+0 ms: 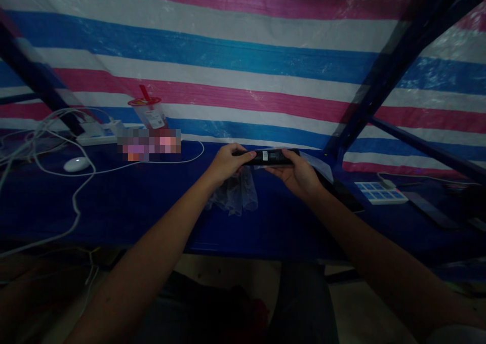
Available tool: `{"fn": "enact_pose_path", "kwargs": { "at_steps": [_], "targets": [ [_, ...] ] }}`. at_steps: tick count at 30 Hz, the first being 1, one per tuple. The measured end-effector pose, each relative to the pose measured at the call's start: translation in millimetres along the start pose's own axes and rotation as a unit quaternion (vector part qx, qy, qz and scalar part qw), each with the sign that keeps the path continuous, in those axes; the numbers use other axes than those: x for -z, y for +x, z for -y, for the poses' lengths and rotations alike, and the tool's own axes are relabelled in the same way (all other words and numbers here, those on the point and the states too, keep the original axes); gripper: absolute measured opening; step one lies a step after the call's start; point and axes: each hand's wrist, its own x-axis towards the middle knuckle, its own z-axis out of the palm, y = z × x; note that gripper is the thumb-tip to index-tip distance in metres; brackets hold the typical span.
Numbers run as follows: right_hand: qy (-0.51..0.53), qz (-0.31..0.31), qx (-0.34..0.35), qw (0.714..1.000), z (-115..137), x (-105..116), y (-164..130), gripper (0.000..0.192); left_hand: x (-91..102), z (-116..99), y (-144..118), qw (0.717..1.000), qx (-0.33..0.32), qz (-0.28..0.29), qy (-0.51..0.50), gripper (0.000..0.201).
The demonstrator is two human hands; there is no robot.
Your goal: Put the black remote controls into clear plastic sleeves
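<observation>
L hand (228, 162) & R hand (301, 174) are both gripping a long blk item (283, 157), one nr each end, holding it abv the blue table (136, 197) twd its far side. Sm. white label (265, 155) is facing up on it, txt too tiny to read. Crumpled clear plastic (237, 195) is lying just below L hand. Lidded cup (150, 114) is standing back L, its white label (155, 118) also illegible.
</observation>
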Motion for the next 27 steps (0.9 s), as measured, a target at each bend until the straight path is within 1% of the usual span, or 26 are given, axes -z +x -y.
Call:
{"fn": "enact_pose_path", "kwargs": {
  "at_steps": [3,6,10,16,27],
  "targets": [
    [-0.003,-0.002,-0.002,1.000,-2.5,2.0,1.3,0.005,0.4,2.5,1.2,0.999,0.018,0.014,-0.039,0.031],
    [-0.004,-0.006,0.001,1.000,-4.2,3.3,2.6,0.003,0.0,6.1,3.2,0.998,0.022,0.017,-0.057,0.031],
    [-0.003,-0.007,0.004,1.000,-4.1,2.3,2.9,0.001,-1.7,6.7,3.8,0.998,0.024,0.008,-0.057,0.032],
    [-0.005,-0.020,0.004,1.000,-1.9,-1.5,0.6,0.004,-3.6,3.8,3.1,0.997,0.029,-0.001,-0.071,0.026],
    [-0.006,-0.017,0.008,1.000,-2.1,2.0,2.9,0.002,-1.8,4.1,3.0,0.997,0.029,0.002,-0.073,0.023]
  ]
}}
